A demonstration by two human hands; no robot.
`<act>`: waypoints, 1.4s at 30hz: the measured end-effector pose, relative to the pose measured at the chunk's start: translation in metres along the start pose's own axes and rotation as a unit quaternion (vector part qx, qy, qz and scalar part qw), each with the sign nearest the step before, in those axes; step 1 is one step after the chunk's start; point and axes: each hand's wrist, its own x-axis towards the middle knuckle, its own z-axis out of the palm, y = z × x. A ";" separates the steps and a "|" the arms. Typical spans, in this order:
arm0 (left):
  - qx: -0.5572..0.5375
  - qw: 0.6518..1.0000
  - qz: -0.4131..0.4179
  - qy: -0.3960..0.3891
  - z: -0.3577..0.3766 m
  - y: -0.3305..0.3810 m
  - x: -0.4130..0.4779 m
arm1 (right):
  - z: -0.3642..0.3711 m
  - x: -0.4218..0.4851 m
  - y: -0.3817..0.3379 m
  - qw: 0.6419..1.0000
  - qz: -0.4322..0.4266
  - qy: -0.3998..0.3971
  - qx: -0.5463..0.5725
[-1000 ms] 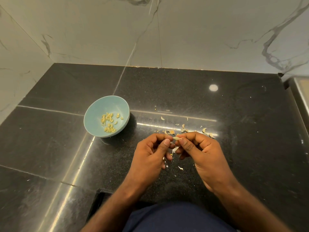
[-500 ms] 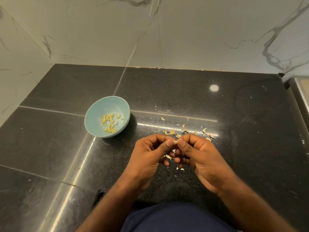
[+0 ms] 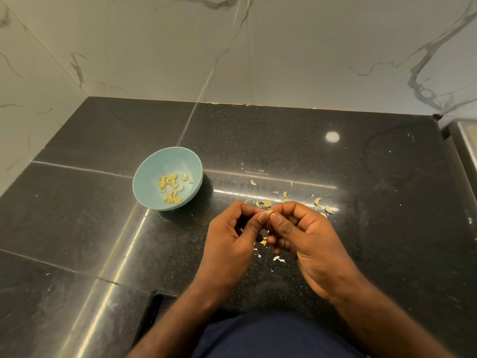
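My left hand and my right hand meet over the black counter, fingertips together. Between both thumbs and forefingers they pinch one small pale seed. A light blue bowl stands to the left of the hands and holds several pale yellow peeled seeds. Empty husk pieces lie scattered on the counter just beyond and under the hands.
Marble-patterned wall tiles close the counter at the back and on the left. A raised ledge runs along the right edge. The counter's front edge has a dark gap near my blue-clad lap.
Both hands stay together on the seed and have shifted only slightly; a few more bits of husk lie under them than a second ago.
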 end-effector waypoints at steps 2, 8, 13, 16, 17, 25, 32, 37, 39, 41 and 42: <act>-0.024 1.000 -0.015 -0.010 -0.002 0.001 0.000 | -0.001 0.000 -0.001 1.000 -0.014 0.006 -0.004; -0.049 0.997 -0.044 -0.032 -0.003 0.000 -0.004 | -0.010 0.002 -0.004 0.953 -0.138 -0.024 -0.267; -0.062 0.995 -0.071 -0.043 -0.003 -0.004 -0.007 | -0.019 0.005 -0.012 0.867 -0.221 -0.063 -0.443; -0.085 0.992 -0.078 -0.040 -0.005 -0.003 -0.006 | -0.024 0.011 -0.012 0.835 -0.227 -0.049 -0.500; -0.095 0.991 -0.084 -0.034 -0.006 -0.002 -0.005 | -0.024 0.012 -0.013 0.840 -0.229 -0.024 -0.491; -0.124 0.983 -0.131 -0.017 -0.010 -0.004 -0.006 | -0.022 0.011 -0.024 0.908 -0.170 0.053 -0.379; -0.045 0.994 -0.099 0.000 -0.008 -0.008 -0.008 | -0.007 0.005 -0.019 0.944 -0.098 -0.008 -0.315; 0.082 0.997 -0.007 0.002 -0.007 -0.015 -0.015 | 0.002 0.003 -0.004 0.906 -0.106 -0.069 -0.403; 0.135 0.990 0.043 0.021 -0.007 -0.019 -0.018 | 0.005 0.003 -0.001 0.895 -0.090 -0.092 -0.426; 0.185 0.978 0.090 0.033 -0.009 -0.025 -0.020 | 0.009 0.005 0.002 0.902 -0.067 -0.098 -0.415; 0.208 0.972 0.106 0.039 -0.011 -0.027 -0.020 | 0.013 0.005 0.003 0.906 -0.056 -0.097 -0.408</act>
